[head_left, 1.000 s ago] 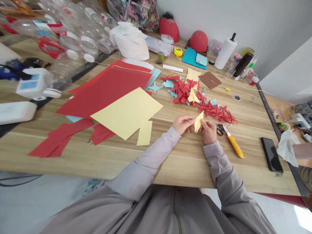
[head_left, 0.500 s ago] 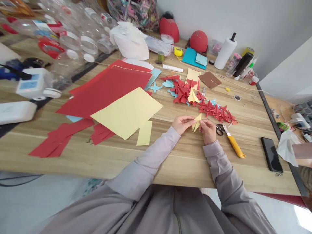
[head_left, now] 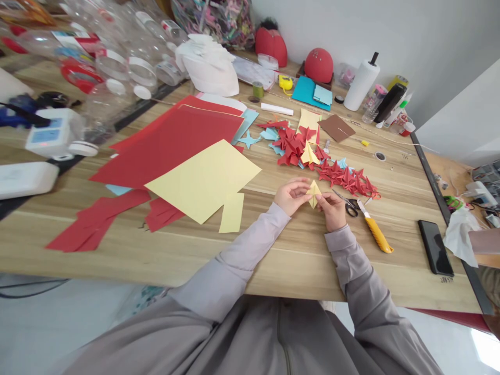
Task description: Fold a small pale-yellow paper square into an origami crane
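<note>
A small folded piece of yellow paper [head_left: 313, 191], diamond-shaped with a crease down its middle, is held between my hands above the table. My left hand [head_left: 291, 196] pinches its left side with thumb and fingers. On the right side, my right hand [head_left: 332, 209] grips it between thumb and forefinger. Just beyond lie red folded paper stars [head_left: 349, 178] and a heap of red folded pieces [head_left: 291, 146] with a yellow folded piece [head_left: 308, 154] on top. Black scissors [head_left: 351, 208] and a yellow-handled utility knife [head_left: 378, 234] rest right of my right hand.
Large yellow [head_left: 203, 179] and red paper sheets [head_left: 167, 140] lie to the left, with red strips [head_left: 97, 219] in front. A black phone [head_left: 435, 247] is near the right edge. Plastic bottles [head_left: 140, 73] crowd the back left; a white roll [head_left: 361, 86] stands at the back.
The yellow folded paper has gone from two splayed points to a flatter diamond facing me. My fingers have shifted slightly around it.
</note>
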{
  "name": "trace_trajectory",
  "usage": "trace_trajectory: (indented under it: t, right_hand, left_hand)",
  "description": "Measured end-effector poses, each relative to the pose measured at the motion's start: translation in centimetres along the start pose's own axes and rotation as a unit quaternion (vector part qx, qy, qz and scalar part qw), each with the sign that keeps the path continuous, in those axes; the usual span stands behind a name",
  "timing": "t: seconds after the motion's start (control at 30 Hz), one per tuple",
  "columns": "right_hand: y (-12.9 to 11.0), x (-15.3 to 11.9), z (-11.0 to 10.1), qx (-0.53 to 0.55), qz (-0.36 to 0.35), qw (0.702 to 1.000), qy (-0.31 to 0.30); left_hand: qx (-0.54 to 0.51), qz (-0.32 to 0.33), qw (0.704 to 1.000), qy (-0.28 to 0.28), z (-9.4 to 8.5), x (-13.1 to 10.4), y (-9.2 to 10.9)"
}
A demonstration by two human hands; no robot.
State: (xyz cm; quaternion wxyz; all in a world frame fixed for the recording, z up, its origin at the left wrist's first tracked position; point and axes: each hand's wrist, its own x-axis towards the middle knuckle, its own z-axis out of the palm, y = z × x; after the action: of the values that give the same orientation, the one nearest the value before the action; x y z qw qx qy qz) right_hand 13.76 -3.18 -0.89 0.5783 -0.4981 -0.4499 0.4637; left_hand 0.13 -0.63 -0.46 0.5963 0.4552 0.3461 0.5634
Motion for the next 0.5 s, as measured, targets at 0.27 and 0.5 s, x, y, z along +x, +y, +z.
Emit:
trace_trajectory:
  t: [0.27, 0.5]
  right_hand:
    - [0.39, 0.10, -0.05, 0.004, -0.022, 1.000, 0.001]
    - [0.15, 0.04, -0.15, 0.006, -0.009, 1.000, -0.030]
  left_hand:
    - [-0.032, -0.092, 0.995, 0.030, -0.22, 0.55, -0.12]
    - [-0.004, -0.082, 0.996, 0.028, -0.13, 0.36, 0.28]
